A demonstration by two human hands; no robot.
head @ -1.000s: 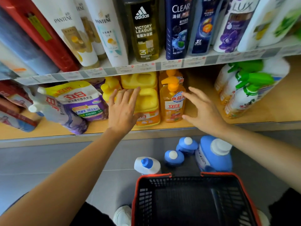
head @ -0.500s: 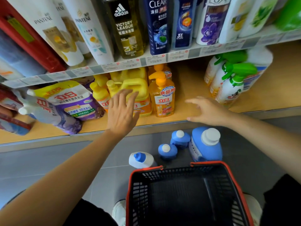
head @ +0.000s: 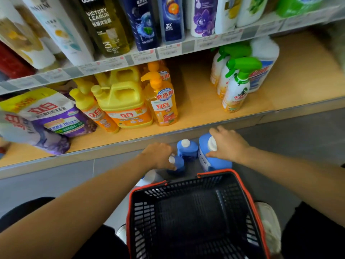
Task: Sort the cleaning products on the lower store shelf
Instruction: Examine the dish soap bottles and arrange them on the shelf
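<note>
"立白" on the yellow jug (head: pixel 127 101), "victory league" on the olive bottle (head: pixel 106 28)

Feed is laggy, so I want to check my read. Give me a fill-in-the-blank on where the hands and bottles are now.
1. The large blue jug gripped by the right hand has a ____ cap.
2. The left hand grips a small bottle coloured ____.
3. Both containers stand on the ____, below the lower shelf.
4. The red-rimmed basket is ____.
Missing: white; blue; floor; empty.
</note>
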